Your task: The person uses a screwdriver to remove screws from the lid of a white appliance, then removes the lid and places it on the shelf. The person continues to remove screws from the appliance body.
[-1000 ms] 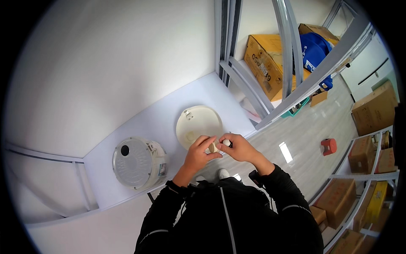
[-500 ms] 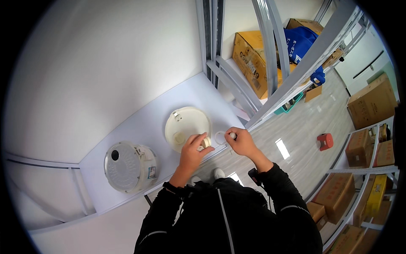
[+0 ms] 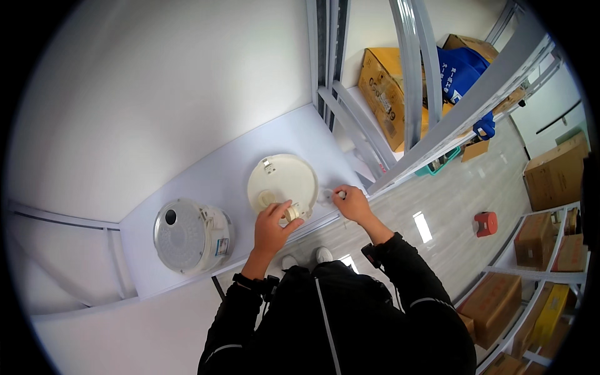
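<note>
A cream round shallow cover (image 3: 299, 173) lies on the white shelf, with a metal clip at its far edge and a round fitting (image 3: 267, 198) inside. Over its near edge, my left hand (image 3: 272, 229) is closed around a short cream cylindrical piece (image 3: 292, 213). To the right, my right hand (image 3: 355, 205) pinches a small white round piece (image 3: 342, 194), whose kind I cannot make out. Beside those fingertips a thin clear disc (image 3: 325, 197) rests at the shelf's front edge. A white drum-shaped housing (image 3: 219, 228) stands farther left, its grey ribbed face (image 3: 181, 240) marked by a black circle.
Grey metal rack posts (image 3: 409, 81) rise at the shelf's right end. Behind them sit a yellow carton (image 3: 383, 94) and a blue cloth (image 3: 461, 72). A red stool (image 3: 485, 224) stands on the floor. Racks with brown boxes (image 3: 494, 309) line the right side.
The view has shifted slightly, moving the rack rightward in the picture. My left hand has moved left with the cream piece, away from my right hand, which stays by the clear disc.
</note>
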Demonstrator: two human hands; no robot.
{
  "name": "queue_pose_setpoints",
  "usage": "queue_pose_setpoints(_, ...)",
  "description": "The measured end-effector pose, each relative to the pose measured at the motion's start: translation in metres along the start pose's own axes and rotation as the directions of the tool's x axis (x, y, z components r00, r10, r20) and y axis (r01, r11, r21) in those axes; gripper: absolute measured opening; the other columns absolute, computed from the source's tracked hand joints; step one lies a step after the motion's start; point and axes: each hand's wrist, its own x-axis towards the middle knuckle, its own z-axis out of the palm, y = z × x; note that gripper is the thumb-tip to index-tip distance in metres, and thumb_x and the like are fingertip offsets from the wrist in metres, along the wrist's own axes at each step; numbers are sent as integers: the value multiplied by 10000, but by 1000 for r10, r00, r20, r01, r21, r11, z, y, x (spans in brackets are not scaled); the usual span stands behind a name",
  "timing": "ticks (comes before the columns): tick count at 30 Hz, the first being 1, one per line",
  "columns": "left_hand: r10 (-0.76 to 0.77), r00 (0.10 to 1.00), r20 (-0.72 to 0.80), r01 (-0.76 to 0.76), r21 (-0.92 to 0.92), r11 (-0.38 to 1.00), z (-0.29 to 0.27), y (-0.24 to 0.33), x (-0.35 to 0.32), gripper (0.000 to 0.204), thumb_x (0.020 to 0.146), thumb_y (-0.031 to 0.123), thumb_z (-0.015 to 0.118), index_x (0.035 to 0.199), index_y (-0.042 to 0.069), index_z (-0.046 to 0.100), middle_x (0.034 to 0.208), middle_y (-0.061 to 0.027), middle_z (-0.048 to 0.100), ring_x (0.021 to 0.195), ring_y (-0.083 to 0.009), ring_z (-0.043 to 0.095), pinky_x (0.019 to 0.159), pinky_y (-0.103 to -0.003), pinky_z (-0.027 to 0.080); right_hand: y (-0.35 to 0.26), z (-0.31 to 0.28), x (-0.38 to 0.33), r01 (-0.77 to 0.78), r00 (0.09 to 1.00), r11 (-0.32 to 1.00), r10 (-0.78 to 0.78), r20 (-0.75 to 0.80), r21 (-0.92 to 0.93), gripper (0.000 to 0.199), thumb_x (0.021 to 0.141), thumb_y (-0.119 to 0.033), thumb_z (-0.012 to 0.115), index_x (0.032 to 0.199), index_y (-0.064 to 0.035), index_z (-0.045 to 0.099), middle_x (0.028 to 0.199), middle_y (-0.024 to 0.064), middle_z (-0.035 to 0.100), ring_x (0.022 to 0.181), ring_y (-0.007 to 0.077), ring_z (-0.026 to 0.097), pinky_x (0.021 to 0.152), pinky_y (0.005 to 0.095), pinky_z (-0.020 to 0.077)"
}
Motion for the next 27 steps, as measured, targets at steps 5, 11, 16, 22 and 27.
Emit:
queue_pose_setpoints(5,14,1000,0,-14,22,1000,-2,5,-3,552,799,292,922,1263,49,748,1053,-81,721,895,-248,678,817,-388,552,2,1,7,-36,998,992,41,44,-124,281,924,-362,744,1060,-123,800,952,167,787,936,404,742,821,482,593)
queue_pose_setpoints(11,19,1000,8,-19,31,999,1,10,0,554,800,306,920,1265,57,750,1061,-75,720,924,-253,685,844,-389,551,2,0,2,40,999,963,-47,-22,-266,362,933,-360,735,1148,-71,765,994,227,775,962,421,739,860,504,591)
queue_pose_setpoints(16,136,990,29,-138,81,987,8,25,10,552,796,298,922,1266,62,754,1113,-82,706,954,-278,691,855,-398,556,-42,-40,-14,96,990,992,-87,109,-81,413,892,-308,807,1168,-11,734,921,215,762,890,401,742,806,458,584)
queue_pose_setpoints(22,128,980,150,-130,6,991,27,54,25,586,795,227,901,1337,99,718,1206,-66,684,995,-280,699,829,-381,580,-78,-67,-41,324,914,935,-349,205,146,386,825,-248,878,1110,-41,723,940,163,737,848,387,707,763,422,567)
queue_pose_setpoints(27,222,969,109,-221,-23,975,41,73,33,680,794,163,874,1427,88,637,1203,-82,688,1045,-290,707,851,-414,593,-69,-70,-51,448,889,893,-449,89,26,354,822,-168,888,1128,-77,734,967,109,708,791,326,696,709,398,559)
